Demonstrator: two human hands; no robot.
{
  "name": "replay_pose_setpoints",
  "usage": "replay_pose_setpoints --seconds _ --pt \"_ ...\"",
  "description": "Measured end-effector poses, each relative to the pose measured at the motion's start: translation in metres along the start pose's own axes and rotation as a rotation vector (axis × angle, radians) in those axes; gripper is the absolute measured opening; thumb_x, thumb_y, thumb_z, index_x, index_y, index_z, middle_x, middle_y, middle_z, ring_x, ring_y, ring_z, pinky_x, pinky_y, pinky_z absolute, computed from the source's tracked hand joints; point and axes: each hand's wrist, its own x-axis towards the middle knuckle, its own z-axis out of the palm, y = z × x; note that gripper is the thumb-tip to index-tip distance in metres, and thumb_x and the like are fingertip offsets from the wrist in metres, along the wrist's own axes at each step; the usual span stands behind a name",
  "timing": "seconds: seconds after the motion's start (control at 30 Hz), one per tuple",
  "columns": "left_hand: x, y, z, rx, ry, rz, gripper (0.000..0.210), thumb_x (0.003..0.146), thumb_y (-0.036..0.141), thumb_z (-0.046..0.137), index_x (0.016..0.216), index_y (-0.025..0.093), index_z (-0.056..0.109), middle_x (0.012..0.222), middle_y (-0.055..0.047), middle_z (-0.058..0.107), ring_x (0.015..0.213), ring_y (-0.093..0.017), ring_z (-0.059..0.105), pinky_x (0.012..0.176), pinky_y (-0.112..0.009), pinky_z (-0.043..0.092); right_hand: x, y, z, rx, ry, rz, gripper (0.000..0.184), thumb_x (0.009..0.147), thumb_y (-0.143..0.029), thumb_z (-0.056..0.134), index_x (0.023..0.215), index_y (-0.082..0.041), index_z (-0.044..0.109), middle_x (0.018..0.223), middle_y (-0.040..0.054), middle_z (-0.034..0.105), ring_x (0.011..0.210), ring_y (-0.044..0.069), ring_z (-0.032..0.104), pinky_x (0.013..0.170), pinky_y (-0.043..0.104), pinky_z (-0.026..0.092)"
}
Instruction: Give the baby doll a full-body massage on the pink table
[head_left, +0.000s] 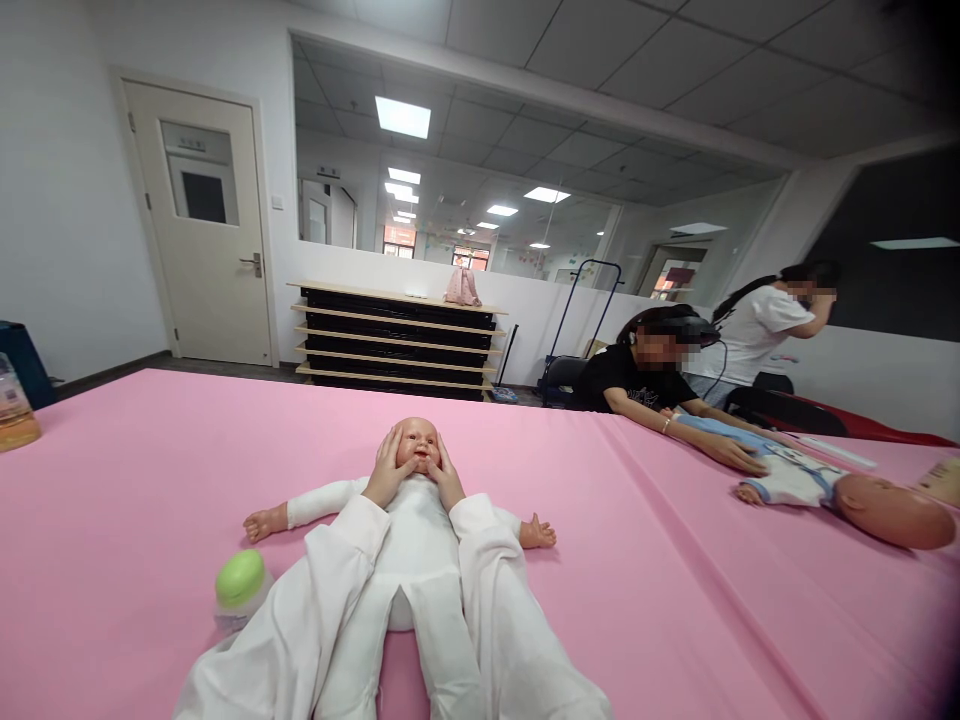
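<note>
A baby doll (pixel 420 530) with a white cloth body lies on its back, its head away from me and its arms spread. My left hand (pixel 388 470) rests along the left side of its face, fingers stretched up the cheek and thumb by the mouth. Mirroring it, my right hand (pixel 448 475) lies flat against the other cheek, its thumb near the chin. The doll's face shows between both hands. My white sleeves cover parts of its arms and body. Left of my left sleeve is a clear container with a green lid (pixel 240 577).
The doll lies on a pink-covered table (pixel 135 520). A bottle of yellowish liquid (pixel 16 410) stands at the left edge. At right, a person in a headset handles a second doll (pixel 892 510) in blue and white; another person stands behind. Stacked boards (pixel 397 340) stand beyond the table.
</note>
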Motion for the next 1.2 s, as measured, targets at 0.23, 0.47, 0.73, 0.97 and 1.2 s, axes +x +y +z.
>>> replay_pose_setpoints --seconds 0.23,0.47,0.73,0.97,1.2 --pt "-0.001 0.0 0.001 0.012 0.015 0.001 0.076 0.068 0.039 0.061 0.133 0.016 0.029 0.141 -0.011 0.025 0.132 -0.024 0.017 0.108 -0.041 0.015 -0.001 0.001 0.0 0.002 0.002 0.023 0.081 0.068 -0.047 0.062 0.136 -0.024 0.025 0.141 0.0012 0.03 0.127 0.022 0.031 0.104 0.039 0.029" --pt "0.002 -0.003 0.002 -0.012 0.025 -0.02 0.064 0.077 0.042 0.049 0.132 0.016 0.031 0.14 -0.011 0.027 0.131 -0.024 0.019 0.109 -0.041 0.015 0.001 0.0 0.001 -0.021 0.037 0.048 0.071 0.072 -0.053 0.055 0.134 -0.027 0.031 0.138 -0.0011 0.035 0.127 0.023 0.031 0.105 0.041 0.027" --pt "0.0 -0.003 0.001 -0.014 0.011 0.002 0.075 0.069 0.042 0.059 0.133 0.017 0.029 0.141 -0.011 0.026 0.132 -0.024 0.018 0.109 -0.039 0.014 0.003 0.007 -0.002 -0.026 -0.001 0.006 0.085 0.065 -0.048 0.065 0.136 -0.023 0.025 0.141 0.0013 0.029 0.129 0.021 0.028 0.106 0.038 0.026" --pt "0.003 -0.005 0.002 -0.027 0.019 -0.038 0.058 0.082 0.046 0.041 0.132 0.017 0.032 0.141 -0.01 0.027 0.132 -0.022 0.018 0.109 -0.041 0.013 0.007 0.015 -0.002 -0.006 0.047 0.026 0.069 0.075 -0.057 0.047 0.134 -0.026 0.03 0.138 0.0002 0.035 0.127 0.021 0.032 0.105 0.041 0.027" --pt "-0.001 -0.002 0.001 -0.012 0.026 0.014 0.085 0.061 0.04 0.067 0.133 0.016 0.03 0.141 -0.012 0.026 0.131 -0.027 0.02 0.108 -0.042 0.017 0.003 0.006 -0.001 -0.034 0.005 0.021 0.088 0.064 -0.045 0.067 0.137 -0.022 0.024 0.141 0.0033 0.029 0.128 0.021 0.03 0.104 0.037 0.03"
